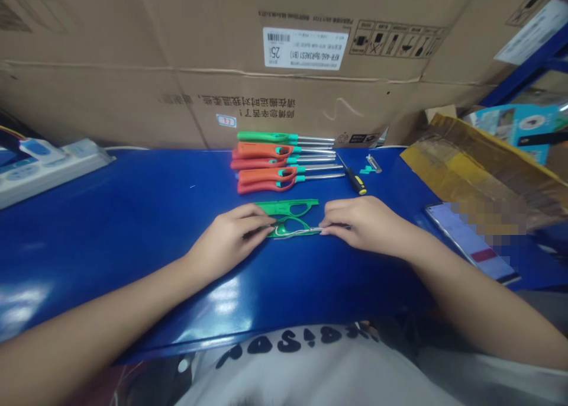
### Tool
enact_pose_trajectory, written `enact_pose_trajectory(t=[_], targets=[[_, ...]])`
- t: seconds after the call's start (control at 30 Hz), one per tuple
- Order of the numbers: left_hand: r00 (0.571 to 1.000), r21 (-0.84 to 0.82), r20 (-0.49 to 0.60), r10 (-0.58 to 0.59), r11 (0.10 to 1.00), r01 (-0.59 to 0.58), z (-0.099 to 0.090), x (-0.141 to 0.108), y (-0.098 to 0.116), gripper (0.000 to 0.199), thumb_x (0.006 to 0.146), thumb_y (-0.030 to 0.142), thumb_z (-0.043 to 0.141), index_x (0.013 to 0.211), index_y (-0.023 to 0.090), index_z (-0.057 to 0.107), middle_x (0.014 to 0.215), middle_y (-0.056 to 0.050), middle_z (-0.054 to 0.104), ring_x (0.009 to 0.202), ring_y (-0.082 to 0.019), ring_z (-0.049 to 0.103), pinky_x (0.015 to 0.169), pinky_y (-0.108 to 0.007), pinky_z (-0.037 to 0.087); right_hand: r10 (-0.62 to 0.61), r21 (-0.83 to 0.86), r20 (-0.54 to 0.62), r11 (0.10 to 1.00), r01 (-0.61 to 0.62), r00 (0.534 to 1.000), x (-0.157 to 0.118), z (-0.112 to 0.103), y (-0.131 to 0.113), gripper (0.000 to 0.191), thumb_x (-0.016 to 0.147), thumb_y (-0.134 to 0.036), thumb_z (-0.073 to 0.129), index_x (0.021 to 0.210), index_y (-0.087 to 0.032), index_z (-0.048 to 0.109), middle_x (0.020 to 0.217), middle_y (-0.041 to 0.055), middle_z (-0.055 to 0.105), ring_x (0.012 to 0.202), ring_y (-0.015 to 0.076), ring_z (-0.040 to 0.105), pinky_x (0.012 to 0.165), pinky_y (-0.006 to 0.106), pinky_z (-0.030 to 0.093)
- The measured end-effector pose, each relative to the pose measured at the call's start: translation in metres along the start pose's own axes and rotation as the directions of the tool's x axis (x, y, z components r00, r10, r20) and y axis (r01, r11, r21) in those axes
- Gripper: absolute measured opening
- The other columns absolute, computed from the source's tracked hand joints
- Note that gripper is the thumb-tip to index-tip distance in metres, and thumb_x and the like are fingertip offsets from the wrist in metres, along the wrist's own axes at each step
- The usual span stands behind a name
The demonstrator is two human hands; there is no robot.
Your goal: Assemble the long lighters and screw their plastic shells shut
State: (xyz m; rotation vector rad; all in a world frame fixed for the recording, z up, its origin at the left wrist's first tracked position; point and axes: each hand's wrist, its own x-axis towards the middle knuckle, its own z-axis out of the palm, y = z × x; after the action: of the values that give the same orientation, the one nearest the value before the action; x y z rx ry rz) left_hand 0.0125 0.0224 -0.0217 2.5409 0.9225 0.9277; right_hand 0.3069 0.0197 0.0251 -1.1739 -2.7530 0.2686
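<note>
Two green half-shells of a long-necked lighter lie open on the blue table in front of me. The back half-shell [278, 206] shows its trigger loop; the front half-shell [296, 221] sits between my hands. Thin pale wires [295, 234] run along its near side. My left hand [228, 234] is closed in a pinch at the front half-shell's left end, its fingertips partly hiding it. My right hand [366, 219] pinches the right end of the wires, where its fingertips cover the detail.
Behind the half-shells, several red, orange and green lighters [266, 162] lie stacked, metal necks rightward. A black-yellow screwdriver [355, 181] and small turquoise parts [367, 170] are beside them. A phone [470, 240], taped cardboard [465, 163], power strip [53, 169] and large carton [213, 39] surround the workspace.
</note>
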Motion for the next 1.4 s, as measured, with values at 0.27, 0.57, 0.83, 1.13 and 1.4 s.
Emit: enact_pose_trajectory(t=[0.27, 0.57, 0.83, 1.13, 1.4], targets=[[1.000, 0.028, 0.012, 0.000, 1.000, 0.000, -0.001, 0.001, 0.000, 0.017, 0.096, 0.021, 0.064, 0.106, 0.015, 0.076, 0.097, -0.005, 0.072, 0.085, -0.015, 0.071, 0.081, -0.025, 0.057, -0.070, -0.275, -0.030, 0.960, 0.059, 0.997, 0.001, 0.005, -0.011, 0.030, 0.099, -0.023, 0.055, 0.074, -0.018, 0.071, 0.074, 0.0014, 0.068, 0.068, 0.0144, 0.058, 0.064, 0.030, 0.031], [0.999, 0.091, 0.040, -0.014, 0.996, 0.010, -0.004, 0.000, 0.002, 0.020, 0.098, 0.023, 0.061, 0.108, 0.015, 0.076, 0.097, -0.006, 0.074, 0.084, -0.017, 0.071, 0.077, -0.026, 0.056, 0.012, -0.251, 0.055, 0.968, 0.002, 0.998, 0.004, -0.001, -0.019, 0.030, 0.102, -0.029, 0.053, 0.086, -0.016, 0.075, 0.086, 0.0047, 0.071, 0.077, 0.0166, 0.062, 0.061, 0.030, 0.029], [0.998, 0.065, 0.056, -0.043, 0.997, 0.039, -0.006, -0.001, 0.004, 0.018, 0.096, 0.021, 0.063, 0.106, 0.015, 0.077, 0.096, -0.006, 0.074, 0.084, -0.018, 0.072, 0.076, -0.027, 0.056, 0.184, 0.174, 0.132, 0.963, -0.205, 0.974, 0.029, -0.006, -0.008, 0.012, 0.089, -0.027, 0.072, 0.083, -0.018, 0.076, 0.087, 0.0015, 0.075, 0.076, 0.0135, 0.065, 0.065, 0.024, 0.038], [0.996, 0.044, 0.057, -0.064, 0.997, 0.062, -0.005, -0.001, 0.002, 0.017, 0.096, 0.021, 0.064, 0.104, 0.015, 0.077, 0.095, -0.006, 0.074, 0.084, -0.019, 0.072, 0.075, -0.029, 0.056, 0.259, 0.263, 0.488, 0.867, -0.423, 0.833, 0.055, -0.018, -0.007, 0.021, 0.081, -0.032, 0.076, 0.070, -0.018, 0.065, 0.058, -0.0021, 0.067, 0.055, 0.0126, 0.062, 0.056, 0.023, 0.040], [0.996, 0.042, 0.058, -0.074, 0.997, 0.072, -0.005, -0.001, 0.003, 0.017, 0.095, 0.020, 0.064, 0.105, 0.015, 0.077, 0.093, -0.006, 0.073, 0.078, -0.017, 0.070, 0.071, -0.028, 0.056, 0.280, 0.256, 0.464, 0.866, -0.430, 0.841, 0.053, -0.017, -0.014, 0.021, 0.084, -0.028, 0.072, 0.068, -0.018, 0.062, 0.058, -0.0018, 0.069, 0.058, 0.0131, 0.067, 0.055, 0.021, 0.042]])
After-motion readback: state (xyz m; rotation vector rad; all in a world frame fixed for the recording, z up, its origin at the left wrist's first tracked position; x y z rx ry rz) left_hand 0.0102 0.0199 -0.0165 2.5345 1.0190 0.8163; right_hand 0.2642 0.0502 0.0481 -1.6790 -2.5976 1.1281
